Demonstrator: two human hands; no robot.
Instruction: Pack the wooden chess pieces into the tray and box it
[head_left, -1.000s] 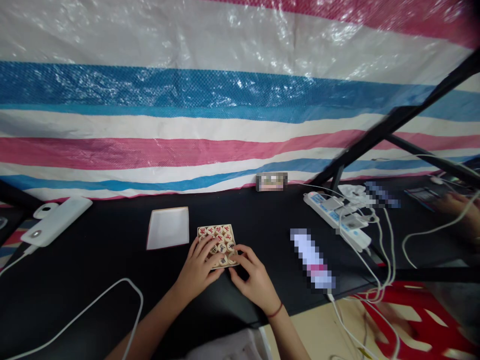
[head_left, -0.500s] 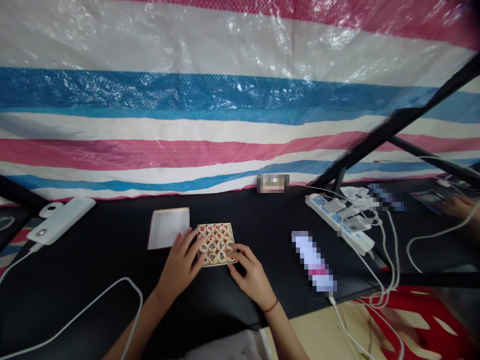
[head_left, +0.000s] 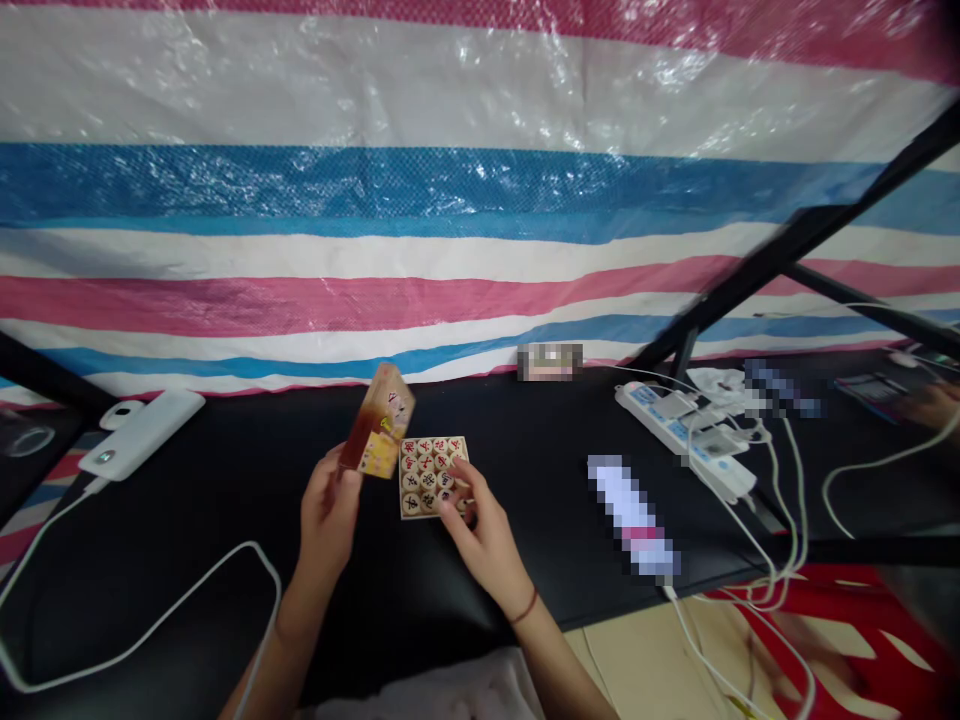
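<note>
My left hand (head_left: 328, 510) is closed on the box lid (head_left: 382, 435), held raised and tilted at the left of the box, its printed brown and yellow outer face showing. The shallow square box (head_left: 403, 518) lies on the black table, filled with rows of round Chinese chess pieces (head_left: 426, 464), red characters in the far rows and black ones in the near rows. My right hand (head_left: 484, 535) rests over the box's near right corner, thumb and fingers apart and touching the pieces. It covers some pieces there.
A white power bank (head_left: 142, 435) with a cable lies at the left. To the right are a blurred-out phone (head_left: 632, 515), a power strip (head_left: 686, 445) with plugs and tangled cables, and a black metal frame (head_left: 750, 270). Another person's hand (head_left: 934, 405) shows at the far right.
My left hand has left the pieces and picked up the lid, which lay inside-up on the table, and turned it. My right hand has shifted slightly inward over the pieces.
</note>
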